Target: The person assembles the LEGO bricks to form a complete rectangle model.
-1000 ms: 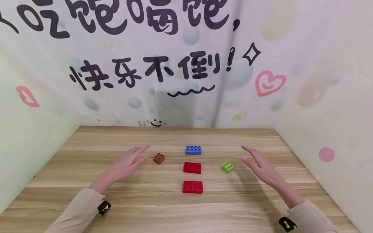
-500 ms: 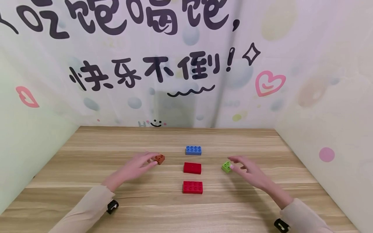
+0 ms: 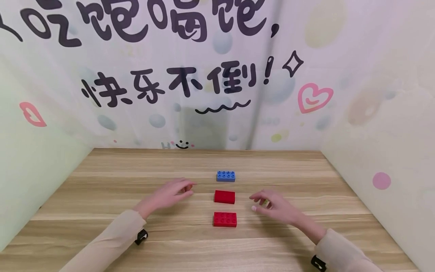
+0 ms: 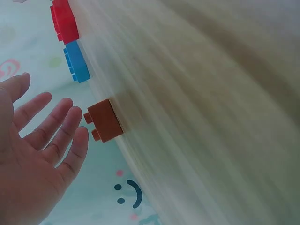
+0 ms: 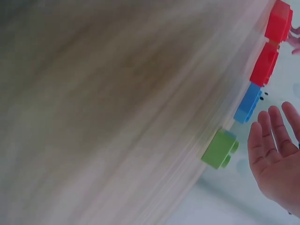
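My left hand hovers above a small brown toy building brick; in the head view the fingers hide most of it. The left wrist view shows those fingers loosely bent, apart from the brick. On the other side, my right hand is over a small lime-green building brick, of which the head view shows only a sliver between finger and thumb. Its fingers are relaxed, with a gap to the green brick in the right wrist view. Both bricks stand on the table, studs up.
Between the hands, a blue brick, a red brick and a nearer red brick form a column on the wooden table. A printed curtain closes the back; a pale wall stands on the right.
Both hands have moved inward and now cover the brown and green bricks, which lay in plain sight a second ago. The blue and red bricks have stayed put.
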Tool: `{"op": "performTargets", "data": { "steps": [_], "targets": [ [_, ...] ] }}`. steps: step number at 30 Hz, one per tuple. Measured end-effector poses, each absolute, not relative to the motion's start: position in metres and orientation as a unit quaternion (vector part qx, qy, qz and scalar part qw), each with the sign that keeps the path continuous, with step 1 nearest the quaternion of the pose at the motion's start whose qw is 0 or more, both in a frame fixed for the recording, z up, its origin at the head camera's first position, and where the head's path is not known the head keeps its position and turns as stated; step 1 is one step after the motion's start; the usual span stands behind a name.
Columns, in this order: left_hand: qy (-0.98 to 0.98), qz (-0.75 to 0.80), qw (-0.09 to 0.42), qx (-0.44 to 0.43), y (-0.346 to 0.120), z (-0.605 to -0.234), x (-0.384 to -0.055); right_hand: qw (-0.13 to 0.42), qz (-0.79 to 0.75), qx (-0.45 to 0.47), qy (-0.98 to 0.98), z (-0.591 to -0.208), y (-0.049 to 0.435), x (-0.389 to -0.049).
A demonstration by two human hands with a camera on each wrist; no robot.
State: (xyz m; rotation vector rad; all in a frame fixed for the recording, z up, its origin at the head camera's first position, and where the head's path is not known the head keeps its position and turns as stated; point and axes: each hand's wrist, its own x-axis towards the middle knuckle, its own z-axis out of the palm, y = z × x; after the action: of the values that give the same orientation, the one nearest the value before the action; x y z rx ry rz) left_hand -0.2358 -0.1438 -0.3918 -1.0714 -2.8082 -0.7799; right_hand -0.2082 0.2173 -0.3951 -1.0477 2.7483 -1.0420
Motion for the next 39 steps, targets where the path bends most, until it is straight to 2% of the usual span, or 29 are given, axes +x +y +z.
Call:
{"op": "performTargets", "data": {
  "steps": [5, 20, 34, 39],
  "targets": [
    [-0.905, -0.241, 0.012, -0.351, -0.137, -0.392, -0.239, 0.025, -0.334, -0.357, 0.872, -0.399, 0.210, -0.207],
    [-0.905, -0.240, -0.050, -0.347, -0.117, -0.392, -0.248, 0.075, -0.307, -0.406, 0.858, -0.407, 0.189, -0.205],
    [-0.896, -0.238, -0.072, -0.368, -0.093, -0.397, -0.255, 0.042, -0.281, -0.415, 0.864, -0.411, 0.177, -0.205],
    [-0.898, -0.243, -0.099, -0.354, -0.086, -0.398, -0.258, 0.048, -0.274, -0.400, 0.873, -0.411, 0.174, -0.205]
  ]
}}
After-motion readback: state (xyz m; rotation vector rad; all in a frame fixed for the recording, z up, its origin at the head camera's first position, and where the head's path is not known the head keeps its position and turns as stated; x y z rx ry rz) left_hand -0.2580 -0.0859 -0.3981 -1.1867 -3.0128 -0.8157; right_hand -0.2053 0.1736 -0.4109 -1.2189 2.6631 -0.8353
